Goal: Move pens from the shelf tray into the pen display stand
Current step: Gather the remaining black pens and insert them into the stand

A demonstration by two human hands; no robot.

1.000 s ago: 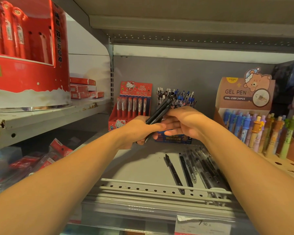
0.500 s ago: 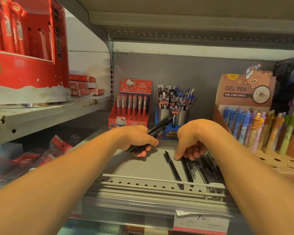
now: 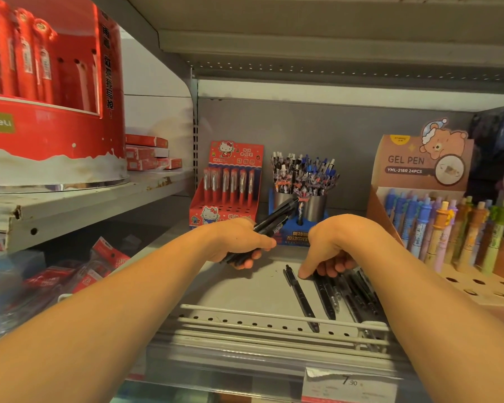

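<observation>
My left hand (image 3: 239,242) grips a bundle of black pens (image 3: 277,218) that points up and right toward the back of the shelf. My right hand (image 3: 329,251) is down on the shelf tray (image 3: 245,289), its curled fingers on the tops of several loose black pens (image 3: 332,295) lying there. One black pen (image 3: 301,299) lies apart, just left of the hand. The pen display stand (image 3: 300,199) with blue base and metal cups full of pens stands behind both hands.
A red Hello Kitty pen box (image 3: 227,184) stands left of the stand. A brown gel pen display (image 3: 437,205) with upright coloured pens fills the right. A white perforated divider rail (image 3: 259,321) fronts the tray. A red round display (image 3: 50,91) sits on the left shelf.
My right hand left the bundle and dropped onto the loose pens on the tray. My left hand lowered the bundle a little.
</observation>
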